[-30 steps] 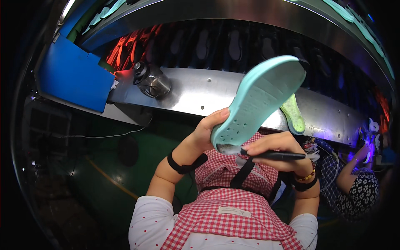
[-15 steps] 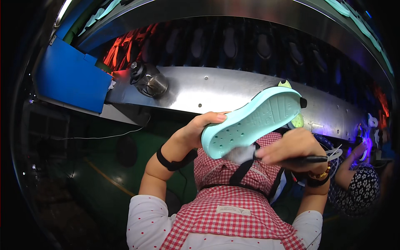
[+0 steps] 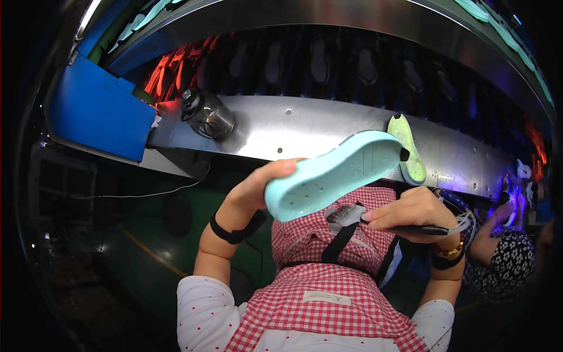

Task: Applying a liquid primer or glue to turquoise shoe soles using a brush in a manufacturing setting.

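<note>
My left hand (image 3: 261, 182) is closed on the left end of a mint-green shoe sole (image 3: 335, 176), with the thumb on its upper rim. The sole is tilted, its raised rim and hollowed face with small holes toward me. Closed around a brush, my right hand (image 3: 413, 214) is just right of and below the sole. The brush's pale bristles (image 3: 346, 215) point left and stand apart from the sole. Its dark handle (image 3: 431, 229) passes under my fingers toward the wrist. Beyond the sole's right end, a yellow-green sole-shaped piece (image 3: 406, 149) lies on the metal ledge.
Along the far side runs the metal ledge (image 3: 316, 124), with a dark transparent bottle (image 3: 210, 117) on its left part. Behind it, dark sole shapes (image 3: 319, 63) sit in a row under red and blue light. A blue panel (image 3: 97, 108) is at left; a co-worker (image 3: 510, 258) is at right.
My left hand has moved the sole left and slightly down, tilting it. The brush bristles have come away from the sole's lower rim, and more of the yellow-green piece shows.
</note>
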`<action>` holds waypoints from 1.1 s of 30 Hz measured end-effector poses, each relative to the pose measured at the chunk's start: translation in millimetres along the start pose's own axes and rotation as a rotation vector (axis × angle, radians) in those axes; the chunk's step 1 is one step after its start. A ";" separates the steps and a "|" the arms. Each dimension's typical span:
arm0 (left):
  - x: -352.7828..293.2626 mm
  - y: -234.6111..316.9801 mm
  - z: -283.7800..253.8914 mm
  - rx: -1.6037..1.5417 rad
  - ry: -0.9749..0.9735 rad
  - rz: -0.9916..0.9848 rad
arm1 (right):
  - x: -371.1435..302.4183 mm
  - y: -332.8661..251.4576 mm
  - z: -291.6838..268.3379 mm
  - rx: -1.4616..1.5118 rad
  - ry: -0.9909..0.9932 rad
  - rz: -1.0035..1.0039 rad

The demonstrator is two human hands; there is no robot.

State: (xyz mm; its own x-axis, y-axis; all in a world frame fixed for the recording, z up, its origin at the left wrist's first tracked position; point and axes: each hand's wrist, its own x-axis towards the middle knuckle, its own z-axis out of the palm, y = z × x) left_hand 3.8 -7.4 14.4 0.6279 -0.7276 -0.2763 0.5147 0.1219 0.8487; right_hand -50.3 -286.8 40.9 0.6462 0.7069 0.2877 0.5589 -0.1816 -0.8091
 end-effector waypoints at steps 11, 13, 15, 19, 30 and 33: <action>-7.4 -12.1 -32.9 -0.665 0.114 0.105 | -5.1 -4.2 11.4 -0.007 0.167 -0.017; 12.0 -33.1 -30.8 -0.725 -0.032 0.324 | -3.7 -14.9 14.8 -0.020 0.265 -0.068; 41.0 -44.9 -18.2 -0.806 -0.125 0.459 | 1.3 -10.6 21.2 -0.016 0.348 0.005; 56.0 -67.9 -3.0 -0.809 -0.087 0.233 | 12.6 27.8 43.6 0.087 0.439 0.208; 54.2 -64.0 -1.9 -0.746 0.217 0.458 | 33.7 19.7 68.5 -0.212 0.422 0.021; 47.1 -58.1 -12.2 -0.702 0.265 0.478 | 17.9 5.9 55.2 -0.173 0.232 0.033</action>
State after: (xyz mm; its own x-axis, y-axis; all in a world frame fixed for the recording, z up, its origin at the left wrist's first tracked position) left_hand 10.7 -40.5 -53.4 0.9370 -0.3235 -0.1319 0.3473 0.8218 0.4516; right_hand -64.2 -237.4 13.0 0.7558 0.5272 0.3884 0.6032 -0.3297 -0.7263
